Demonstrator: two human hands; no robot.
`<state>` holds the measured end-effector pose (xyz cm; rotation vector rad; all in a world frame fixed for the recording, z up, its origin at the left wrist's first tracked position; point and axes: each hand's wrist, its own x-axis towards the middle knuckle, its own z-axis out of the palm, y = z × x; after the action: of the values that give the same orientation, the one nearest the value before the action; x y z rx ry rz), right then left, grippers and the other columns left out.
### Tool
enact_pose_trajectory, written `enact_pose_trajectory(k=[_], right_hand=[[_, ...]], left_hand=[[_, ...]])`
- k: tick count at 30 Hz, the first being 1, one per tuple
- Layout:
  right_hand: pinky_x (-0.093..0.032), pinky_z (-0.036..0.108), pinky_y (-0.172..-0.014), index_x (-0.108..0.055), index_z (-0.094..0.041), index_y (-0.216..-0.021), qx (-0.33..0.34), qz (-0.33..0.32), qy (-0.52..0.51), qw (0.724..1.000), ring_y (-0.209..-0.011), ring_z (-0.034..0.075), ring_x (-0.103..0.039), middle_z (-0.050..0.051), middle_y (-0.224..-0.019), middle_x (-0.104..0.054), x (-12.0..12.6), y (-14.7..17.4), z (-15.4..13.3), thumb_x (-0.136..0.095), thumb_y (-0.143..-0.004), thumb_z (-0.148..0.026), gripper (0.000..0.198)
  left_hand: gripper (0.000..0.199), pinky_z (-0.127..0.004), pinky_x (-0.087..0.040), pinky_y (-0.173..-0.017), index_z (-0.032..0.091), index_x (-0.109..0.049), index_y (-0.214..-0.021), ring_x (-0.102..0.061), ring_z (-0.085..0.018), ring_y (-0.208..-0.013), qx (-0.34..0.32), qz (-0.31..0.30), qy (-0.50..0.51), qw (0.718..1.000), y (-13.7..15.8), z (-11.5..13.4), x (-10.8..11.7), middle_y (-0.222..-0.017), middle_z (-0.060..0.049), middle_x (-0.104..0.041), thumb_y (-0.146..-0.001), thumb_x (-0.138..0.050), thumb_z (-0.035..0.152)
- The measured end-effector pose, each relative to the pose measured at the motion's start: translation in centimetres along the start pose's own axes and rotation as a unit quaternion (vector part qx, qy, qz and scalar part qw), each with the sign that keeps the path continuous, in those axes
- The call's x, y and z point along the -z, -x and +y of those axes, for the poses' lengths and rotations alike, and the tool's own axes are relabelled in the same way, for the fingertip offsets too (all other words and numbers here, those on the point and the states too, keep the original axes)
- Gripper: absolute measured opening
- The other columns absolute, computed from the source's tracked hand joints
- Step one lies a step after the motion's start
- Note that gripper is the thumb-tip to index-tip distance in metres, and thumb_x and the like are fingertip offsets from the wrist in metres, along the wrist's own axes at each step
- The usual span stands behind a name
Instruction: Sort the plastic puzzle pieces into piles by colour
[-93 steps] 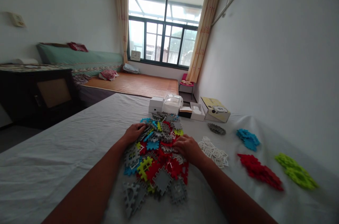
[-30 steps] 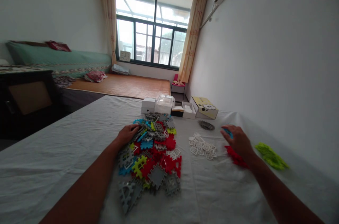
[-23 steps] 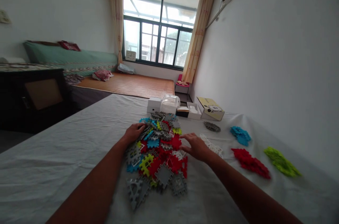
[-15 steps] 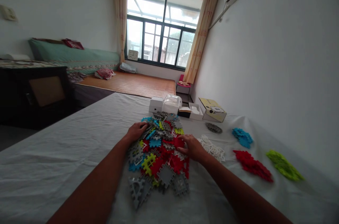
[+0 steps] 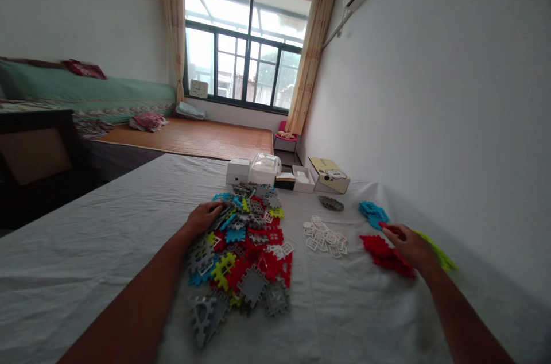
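Near the red plastic tile pile point(image 5: 386, 256), right hand point(image 5: 408, 244) pinches a small red plastic piece point(image 5: 382, 225); left hand point(image 5: 202, 218), half-curled, apparently steadies the multicoloured toothed-tile heap point(image 5: 248, 250), hold indiscernible.

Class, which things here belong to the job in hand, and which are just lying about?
Apparently in the job: left hand, right hand, red piece, mixed heap, grey pile, white pile, blue pile, red pile, green pile.

Apparently lying about: clock, yellow box, pink chair.
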<state>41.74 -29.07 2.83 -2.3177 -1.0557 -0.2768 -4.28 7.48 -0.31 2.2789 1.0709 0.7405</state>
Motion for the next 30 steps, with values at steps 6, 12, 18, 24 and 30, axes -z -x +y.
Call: enact_pose_trajectory(k=[6, 12, 18, 24, 30], right_hand=[[-0.046, 0.040, -0.064, -0.064, -0.031, -0.063, -0.013, -0.100, -0.001, 0.995, -0.068, 0.027, -0.064, 0.004, -0.069, -0.068, 0.6, 0.3, 4.9, -0.043, -0.079, -0.052, 0.033], [-0.046, 0.041, -0.078, -0.065, -0.030, -0.090, 0.111, -0.011, -0.045, 0.993, -0.088, 0.026, -0.062, 0.004, -0.095, -0.068, -0.9, 1.1, -6.2, -0.041, -0.084, -0.046, 0.029], [-0.043, 0.036, -0.089, -0.062, -0.025, -0.109, 0.362, -0.243, -0.141, 0.889, -0.101, 0.021, -0.056, 0.005, -0.107, -0.066, -4.8, 6.1, -20.4, -0.056, -0.082, -0.033, 0.028], [-0.039, 0.037, -0.092, -0.060, -0.023, -0.114, 0.376, -0.241, -0.096, 0.890, -0.107, 0.021, -0.051, 0.007, -0.114, -0.062, -8.4, 5.9, -23.5, -0.053, -0.083, -0.020, 0.032], [-0.041, 0.033, -0.087, -0.062, -0.019, -0.105, 0.376, -0.268, -0.092, 0.882, -0.096, 0.020, -0.056, 0.008, -0.102, -0.065, -10.4, 4.0, -22.8, -0.064, -0.077, -0.029, 0.030]], left_hand=[[0.047, -0.029, -0.044, -0.086, 0.022, -0.069, -0.103, -0.061, -0.024, -0.101, -0.008, 0.002, -0.024, 1.000, -0.1, -0.1, 0.0, -0.107, -0.003, -0.069, -0.078, -0.041, 0.049], [0.046, -0.028, -0.044, -0.088, 0.022, -0.069, -0.103, -0.060, -0.023, -0.102, -0.017, -0.002, -0.019, 1.000, -0.1, -0.6, -0.3, -0.108, -0.002, -0.069, -0.080, -0.040, 0.049], [0.045, -0.028, -0.043, -0.088, 0.023, -0.069, -0.102, -0.061, -0.022, -0.100, -0.014, -0.001, -0.025, 1.000, 0.2, -0.3, -0.2, -0.108, -0.001, -0.069, -0.081, -0.039, 0.048], [0.043, -0.027, -0.044, -0.085, 0.024, -0.069, -0.102, -0.061, -0.022, -0.099, -0.004, -0.005, -0.017, 1.000, 0.4, 0.3, 0.0, -0.105, 0.001, -0.070, -0.080, -0.039, 0.047], [0.045, -0.027, -0.045, -0.084, 0.022, -0.069, -0.102, -0.062, -0.022, -0.095, -0.010, -0.006, -0.017, 1.000, 0.3, 0.2, -0.1, -0.104, -0.001, -0.070, -0.080, -0.039, 0.047]])
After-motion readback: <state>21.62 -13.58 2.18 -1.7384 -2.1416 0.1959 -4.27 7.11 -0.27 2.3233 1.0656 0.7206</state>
